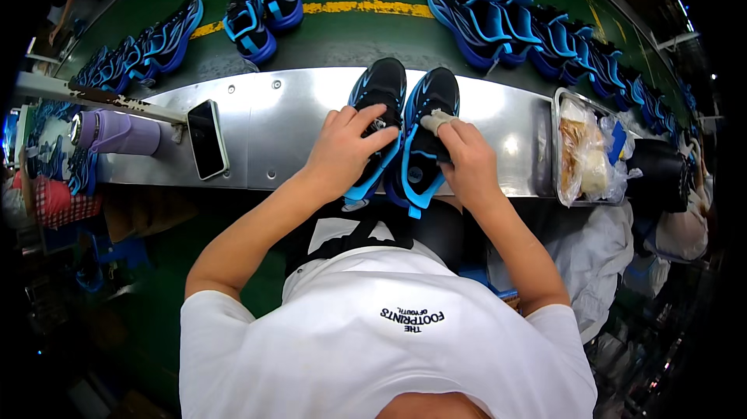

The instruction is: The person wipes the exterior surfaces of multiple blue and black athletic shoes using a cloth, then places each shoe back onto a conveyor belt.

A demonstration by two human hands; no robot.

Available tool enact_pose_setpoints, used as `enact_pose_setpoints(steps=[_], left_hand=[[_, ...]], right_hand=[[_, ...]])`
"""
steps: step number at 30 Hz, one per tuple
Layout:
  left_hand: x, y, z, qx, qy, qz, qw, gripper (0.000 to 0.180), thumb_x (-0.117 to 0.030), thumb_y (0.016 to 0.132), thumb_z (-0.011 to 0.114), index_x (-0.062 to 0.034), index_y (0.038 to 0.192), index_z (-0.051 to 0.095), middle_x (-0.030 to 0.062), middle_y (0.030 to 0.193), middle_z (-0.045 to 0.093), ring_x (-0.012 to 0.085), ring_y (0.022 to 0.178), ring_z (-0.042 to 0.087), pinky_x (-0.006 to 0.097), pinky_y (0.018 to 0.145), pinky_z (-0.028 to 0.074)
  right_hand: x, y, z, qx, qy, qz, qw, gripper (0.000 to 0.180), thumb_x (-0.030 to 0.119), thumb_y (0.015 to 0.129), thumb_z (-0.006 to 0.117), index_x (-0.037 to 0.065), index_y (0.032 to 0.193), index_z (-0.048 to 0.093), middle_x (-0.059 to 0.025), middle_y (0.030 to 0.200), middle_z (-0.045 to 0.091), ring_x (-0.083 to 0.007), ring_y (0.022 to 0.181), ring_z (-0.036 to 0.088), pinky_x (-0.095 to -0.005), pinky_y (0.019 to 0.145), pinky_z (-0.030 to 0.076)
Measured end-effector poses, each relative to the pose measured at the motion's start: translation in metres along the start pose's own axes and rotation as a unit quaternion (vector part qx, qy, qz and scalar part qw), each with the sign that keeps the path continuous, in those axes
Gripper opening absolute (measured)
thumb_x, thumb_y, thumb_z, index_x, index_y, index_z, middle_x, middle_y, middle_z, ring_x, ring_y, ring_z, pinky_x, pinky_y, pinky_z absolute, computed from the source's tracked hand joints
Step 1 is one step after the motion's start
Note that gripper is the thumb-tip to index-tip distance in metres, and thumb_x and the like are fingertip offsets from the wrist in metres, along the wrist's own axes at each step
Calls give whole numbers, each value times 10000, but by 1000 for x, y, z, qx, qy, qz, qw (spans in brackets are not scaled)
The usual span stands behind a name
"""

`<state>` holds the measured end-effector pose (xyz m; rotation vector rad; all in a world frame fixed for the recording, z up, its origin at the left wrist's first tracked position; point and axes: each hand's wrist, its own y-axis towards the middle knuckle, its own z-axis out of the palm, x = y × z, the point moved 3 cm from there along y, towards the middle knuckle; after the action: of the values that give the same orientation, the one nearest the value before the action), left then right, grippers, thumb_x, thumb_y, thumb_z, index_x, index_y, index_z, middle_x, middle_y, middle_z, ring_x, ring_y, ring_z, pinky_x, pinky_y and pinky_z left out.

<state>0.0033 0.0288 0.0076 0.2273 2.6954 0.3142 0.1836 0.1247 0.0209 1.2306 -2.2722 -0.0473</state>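
Two black sneakers with bright blue trim stand side by side on the metal bench in front of me, toes pointing away. My left hand (pixel 345 153) grips the left sneaker (pixel 383 80) at its lacing, with thumb and forefinger bent over the tongue. On the right sneaker (pixel 433 92), my right hand (pixel 471 161) holds the lace area, its fingertips pressed in near the tongue. A pale wrap (pixel 437 121) sits at the fingertips of that hand. The heel loops of both shoes face me, and the fingers partly hide the laces.
On the bench (pixel 296 108), a phone (pixel 207 140) and a purple flask (pixel 117 133) lie to the left. A metal tray (pixel 557 147) of bagged items stands at the right end. Beyond the bench are rows of similar sneakers (pixel 537 30) on a green surface. A rusty bar (pixel 117 100) crosses at left.
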Motion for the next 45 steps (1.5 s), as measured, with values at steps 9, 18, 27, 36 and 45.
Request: enact_pose_setpoints(steps=[9,18,27,36,45], left_hand=[[2,23,14,-109,0,10,994,516,109,629,614,-82,1107,653,136,1134,642,313,902,601,392,786,518],[-3,17,1,-25,-53,-93,994,601,27,676,685,-85,1259,587,140,1288,577,358,1080,558,414,931,478],[17,25,-4,53,-165,-109,979,424,-266,946,562,-57,1314,583,165,1420,508,353,1142,517,408,1006,407],[-12,24,20,-178,-100,-114,972,247,1,734,688,-44,977,682,132,971,580,325,890,592,392,770,486],[-10,23,19,-184,-99,-102,973,249,2,728,687,-40,973,680,134,969,588,328,881,588,385,768,482]], right_hand=[[-10,11,9,-29,-21,36,999,617,-46,579,752,79,1166,613,-115,1092,638,-333,873,647,-408,731,539],[-10,-2,2,50,5,-29,998,603,10,649,747,117,1227,611,-218,1355,481,-377,1080,538,-418,853,536],[-2,-4,-14,101,78,-26,991,311,198,817,736,40,1082,697,-368,1433,333,-489,1244,462,-447,1018,446],[11,-15,1,31,138,90,986,683,261,879,699,105,1472,400,-465,1407,236,-628,1294,312,-516,1061,377],[15,-24,0,2,72,74,995,673,235,866,700,119,1466,417,-453,1391,270,-580,1231,401,-507,1032,411]])
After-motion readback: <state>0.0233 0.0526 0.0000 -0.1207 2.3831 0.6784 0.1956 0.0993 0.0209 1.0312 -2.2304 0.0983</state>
